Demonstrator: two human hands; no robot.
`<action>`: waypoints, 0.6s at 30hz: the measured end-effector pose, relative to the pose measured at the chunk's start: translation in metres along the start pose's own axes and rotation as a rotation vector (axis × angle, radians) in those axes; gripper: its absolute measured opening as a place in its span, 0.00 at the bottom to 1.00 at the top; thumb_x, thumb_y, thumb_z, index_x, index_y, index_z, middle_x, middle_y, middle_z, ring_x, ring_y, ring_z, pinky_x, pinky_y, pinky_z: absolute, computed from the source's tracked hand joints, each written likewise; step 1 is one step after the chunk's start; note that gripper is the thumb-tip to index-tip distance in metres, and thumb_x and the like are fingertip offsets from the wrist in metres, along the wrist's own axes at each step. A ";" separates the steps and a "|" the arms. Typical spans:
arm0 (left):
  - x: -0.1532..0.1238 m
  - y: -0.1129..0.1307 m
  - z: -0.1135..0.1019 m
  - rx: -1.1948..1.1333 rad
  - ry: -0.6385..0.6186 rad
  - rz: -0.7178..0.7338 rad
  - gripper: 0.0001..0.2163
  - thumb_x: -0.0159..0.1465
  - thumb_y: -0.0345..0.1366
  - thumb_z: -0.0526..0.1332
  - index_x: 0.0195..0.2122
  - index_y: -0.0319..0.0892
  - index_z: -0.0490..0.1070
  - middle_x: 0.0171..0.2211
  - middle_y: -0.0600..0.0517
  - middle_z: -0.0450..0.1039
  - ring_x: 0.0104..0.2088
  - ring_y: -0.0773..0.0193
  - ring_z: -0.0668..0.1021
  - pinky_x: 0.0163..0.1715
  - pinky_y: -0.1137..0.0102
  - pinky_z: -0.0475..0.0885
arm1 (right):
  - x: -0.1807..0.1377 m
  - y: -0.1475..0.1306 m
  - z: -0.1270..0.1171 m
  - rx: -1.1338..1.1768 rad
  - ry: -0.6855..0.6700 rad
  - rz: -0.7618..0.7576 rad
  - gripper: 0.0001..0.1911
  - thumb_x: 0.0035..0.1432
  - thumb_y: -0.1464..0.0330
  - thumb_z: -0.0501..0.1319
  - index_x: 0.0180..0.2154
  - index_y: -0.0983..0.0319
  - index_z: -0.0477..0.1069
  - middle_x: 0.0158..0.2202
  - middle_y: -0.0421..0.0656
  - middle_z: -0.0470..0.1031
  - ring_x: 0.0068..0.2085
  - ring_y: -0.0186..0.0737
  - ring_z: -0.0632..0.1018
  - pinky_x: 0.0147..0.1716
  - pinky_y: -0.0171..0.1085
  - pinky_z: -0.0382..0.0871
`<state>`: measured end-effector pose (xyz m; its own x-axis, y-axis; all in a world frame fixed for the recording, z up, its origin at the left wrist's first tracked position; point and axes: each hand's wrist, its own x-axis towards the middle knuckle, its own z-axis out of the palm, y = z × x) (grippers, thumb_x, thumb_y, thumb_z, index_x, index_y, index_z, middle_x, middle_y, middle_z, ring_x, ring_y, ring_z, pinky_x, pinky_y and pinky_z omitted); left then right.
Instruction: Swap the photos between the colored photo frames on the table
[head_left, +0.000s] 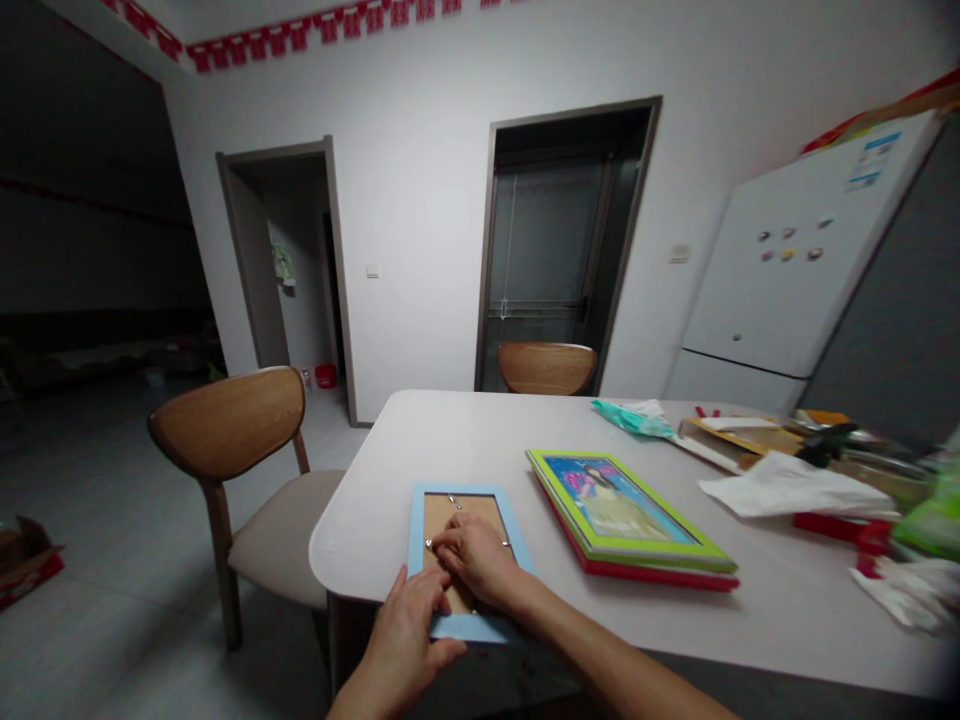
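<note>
A light blue picture frame (516,530) lies face down near the table's front left corner, its brown backing board (480,508) showing. Small metal clips sit around the inner edge of the frame, and a metal piece (454,501) shows at the top. My left hand (401,630) grips the lower left of the frame, thumb by the bottom rim. Over the backing, my right hand (480,560) is closed, its fingertips pressed at the metal clip (429,544) on the left side. The fingers partly hide that clip and the board's middle.
Right of the frame, a green picture frame (630,510) with a picture lies on a red one (660,575). Further right are white paper (795,485), a teal packet (630,418) and clutter. Wooden chairs stand left (232,430) and behind (547,368) the white table (450,430).
</note>
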<state>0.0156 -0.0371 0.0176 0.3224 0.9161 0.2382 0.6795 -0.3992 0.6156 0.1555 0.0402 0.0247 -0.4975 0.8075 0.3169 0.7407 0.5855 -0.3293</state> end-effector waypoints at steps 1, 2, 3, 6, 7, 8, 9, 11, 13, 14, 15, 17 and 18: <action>0.000 0.000 0.000 0.003 0.002 0.001 0.23 0.44 0.30 0.63 0.44 0.44 0.63 0.37 0.52 0.70 0.43 0.61 0.70 0.54 0.57 0.45 | 0.004 -0.001 0.003 -0.025 0.001 0.002 0.12 0.52 0.69 0.52 0.27 0.60 0.74 0.26 0.42 0.69 0.32 0.34 0.67 0.31 0.32 0.54; 0.000 0.001 0.000 0.005 0.002 0.003 0.23 0.44 0.31 0.63 0.44 0.44 0.63 0.36 0.52 0.70 0.43 0.61 0.70 0.54 0.58 0.46 | 0.007 -0.002 0.006 -0.043 0.002 -0.002 0.12 0.51 0.69 0.52 0.25 0.60 0.74 0.25 0.41 0.69 0.32 0.34 0.67 0.31 0.32 0.54; 0.000 0.001 -0.001 0.008 0.004 0.004 0.23 0.44 0.31 0.63 0.43 0.44 0.63 0.37 0.52 0.70 0.43 0.61 0.70 0.54 0.58 0.46 | 0.008 -0.003 0.009 -0.056 0.004 -0.012 0.12 0.51 0.70 0.52 0.25 0.60 0.74 0.25 0.41 0.69 0.32 0.34 0.66 0.32 0.32 0.54; 0.000 0.002 -0.002 0.011 0.005 0.008 0.17 0.44 0.31 0.63 0.38 0.44 0.65 0.37 0.53 0.70 0.42 0.62 0.70 0.54 0.58 0.47 | 0.008 -0.003 0.013 -0.066 0.010 -0.082 0.12 0.51 0.70 0.53 0.23 0.61 0.73 0.25 0.41 0.70 0.32 0.33 0.66 0.32 0.32 0.53; 0.000 0.003 -0.003 0.009 0.005 0.010 0.16 0.44 0.31 0.63 0.36 0.44 0.66 0.37 0.53 0.70 0.42 0.62 0.70 0.53 0.58 0.47 | 0.007 -0.003 0.013 -0.065 0.006 -0.107 0.12 0.51 0.70 0.53 0.22 0.61 0.73 0.25 0.41 0.70 0.32 0.33 0.66 0.33 0.32 0.53; -0.001 0.003 -0.003 0.005 0.005 0.014 0.14 0.44 0.31 0.63 0.34 0.44 0.66 0.37 0.53 0.70 0.42 0.62 0.70 0.53 0.59 0.48 | 0.007 -0.003 0.012 -0.061 -0.001 -0.127 0.12 0.51 0.70 0.53 0.21 0.61 0.72 0.25 0.41 0.70 0.32 0.33 0.66 0.33 0.32 0.54; -0.001 0.003 -0.003 0.000 0.006 0.017 0.14 0.44 0.32 0.63 0.34 0.44 0.66 0.37 0.54 0.70 0.42 0.62 0.70 0.54 0.59 0.47 | 0.007 -0.003 0.010 -0.048 -0.014 -0.140 0.13 0.51 0.70 0.53 0.20 0.62 0.72 0.25 0.41 0.70 0.32 0.33 0.66 0.34 0.32 0.54; -0.002 0.002 -0.003 -0.010 0.009 0.017 0.16 0.44 0.32 0.64 0.35 0.44 0.66 0.38 0.53 0.70 0.43 0.62 0.70 0.54 0.59 0.47 | 0.008 -0.002 0.006 -0.004 -0.050 -0.133 0.12 0.51 0.69 0.53 0.21 0.61 0.72 0.26 0.40 0.70 0.32 0.33 0.67 0.33 0.31 0.55; -0.003 0.001 -0.001 -0.013 0.011 0.013 0.16 0.44 0.32 0.64 0.36 0.44 0.66 0.38 0.53 0.70 0.43 0.62 0.70 0.54 0.59 0.48 | 0.011 0.003 0.002 0.023 -0.061 -0.042 0.10 0.50 0.68 0.53 0.24 0.61 0.73 0.28 0.40 0.71 0.32 0.32 0.68 0.32 0.29 0.56; -0.003 0.000 -0.001 -0.014 0.011 0.013 0.16 0.44 0.32 0.64 0.36 0.44 0.66 0.38 0.53 0.70 0.43 0.62 0.70 0.53 0.58 0.48 | 0.014 0.007 0.000 0.023 -0.048 0.024 0.10 0.51 0.68 0.53 0.26 0.61 0.73 0.29 0.40 0.72 0.32 0.32 0.69 0.32 0.29 0.56; -0.004 -0.001 0.000 -0.014 0.013 0.014 0.17 0.44 0.32 0.64 0.37 0.44 0.66 0.38 0.52 0.70 0.43 0.61 0.70 0.53 0.58 0.48 | 0.017 0.011 -0.001 0.014 -0.025 0.093 0.11 0.51 0.68 0.52 0.28 0.61 0.73 0.29 0.41 0.72 0.32 0.32 0.70 0.31 0.29 0.56; -0.004 -0.002 0.001 -0.015 0.017 0.018 0.19 0.44 0.31 0.63 0.40 0.44 0.65 0.38 0.52 0.71 0.44 0.61 0.70 0.53 0.57 0.48 | 0.023 0.021 -0.001 -0.014 0.024 0.209 0.12 0.52 0.68 0.50 0.30 0.62 0.72 0.30 0.44 0.73 0.31 0.33 0.70 0.30 0.30 0.57; -0.003 -0.003 0.001 -0.015 0.018 0.018 0.21 0.44 0.31 0.63 0.41 0.44 0.64 0.38 0.51 0.71 0.44 0.61 0.70 0.54 0.56 0.47 | 0.026 0.027 0.000 -0.024 0.040 0.248 0.13 0.52 0.68 0.50 0.30 0.63 0.72 0.30 0.45 0.73 0.31 0.34 0.71 0.30 0.30 0.56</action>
<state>0.0134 -0.0391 0.0142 0.3226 0.9094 0.2623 0.6640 -0.4150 0.6220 0.1624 0.0770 0.0244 -0.2812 0.9227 0.2636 0.8488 0.3673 -0.3804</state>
